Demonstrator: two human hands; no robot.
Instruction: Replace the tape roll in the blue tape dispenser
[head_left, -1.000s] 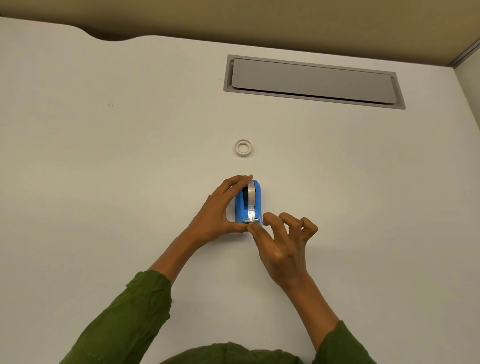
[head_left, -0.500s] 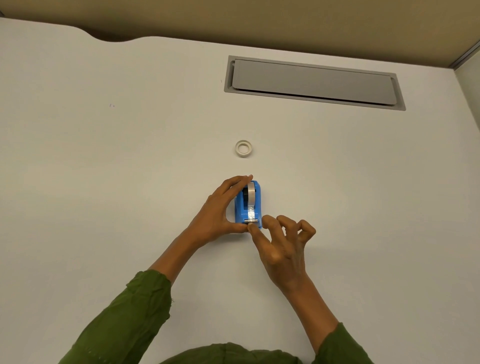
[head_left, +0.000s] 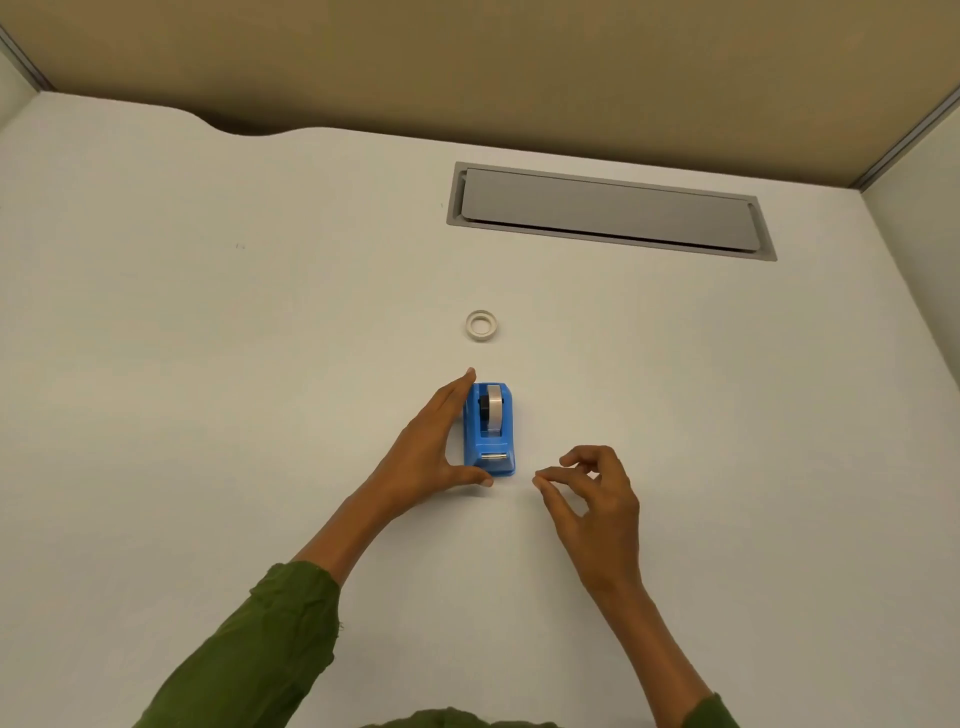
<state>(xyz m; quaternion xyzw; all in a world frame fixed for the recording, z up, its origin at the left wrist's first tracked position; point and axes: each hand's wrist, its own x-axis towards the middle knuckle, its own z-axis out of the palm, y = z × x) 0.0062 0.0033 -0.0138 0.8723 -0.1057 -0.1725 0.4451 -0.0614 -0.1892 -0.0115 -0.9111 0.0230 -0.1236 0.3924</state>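
Steadying blue tape dispenser (head_left: 489, 431) at desk (head_left: 208, 364) centre: left hand (head_left: 431, 447) open, fingers flat along its left side, thumb at front corner, not clamped. Right hand (head_left: 592, 493) just right of dispenser, apart from it, fingers loosely curled, thumb and forefinger pinched; holding anything — cannot tell. Tape roll (head_left: 493, 408) seated in dispenser. Judged: swap near done. Small ring (head_left: 481, 326) lies flat beyond dispenser, well apart; likely spent core. Count: dispenser one, seated roll one, loose ring one, hands two.
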